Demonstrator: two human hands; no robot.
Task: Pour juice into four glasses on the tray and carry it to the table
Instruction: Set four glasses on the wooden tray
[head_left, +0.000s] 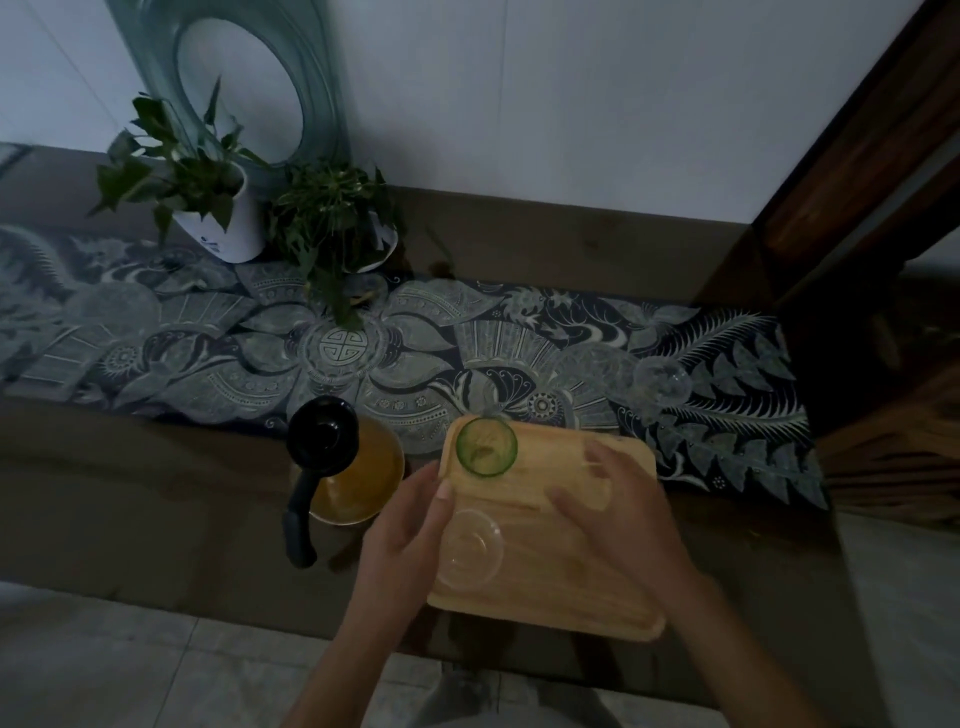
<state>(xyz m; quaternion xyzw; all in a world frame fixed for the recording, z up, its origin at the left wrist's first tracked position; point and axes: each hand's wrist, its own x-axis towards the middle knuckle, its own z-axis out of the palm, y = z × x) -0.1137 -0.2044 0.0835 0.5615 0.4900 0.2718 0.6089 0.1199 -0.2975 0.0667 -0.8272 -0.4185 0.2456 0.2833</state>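
A wooden tray (561, 566) lies at the bench's (156, 499) front edge, its near end overhanging slightly, and only two glasses stand on it: a green glass (487, 447) in the far left corner and a clear glass (470, 548) near the left edge, midway along. Another clear glass (662, 384) sits off the tray on the patterned runner (260, 353), toward the bench's right end; a fourth cannot be made out in the dim light. The jug (353, 467) of amber juice stands just left of the tray, its black lid on and its handle pointing toward the front edge. The left hand (410, 540) curls its fingers (444, 493) beside the clear glass on the tray, touching or nearly touching its wall; whether they are closed on it cannot be told. The right hand (618, 509) rests flat on the tray's middle, fingers spread and holding nothing. The task looks to be at the stage of arranging glasses, with none filled. The risks from here follow from the layout: the overhanging tray could tip if the right hand presses on its near end; the clear glasses are hard to see in this gloom and could be knocked; and the jug stands close to the left elbow's path.
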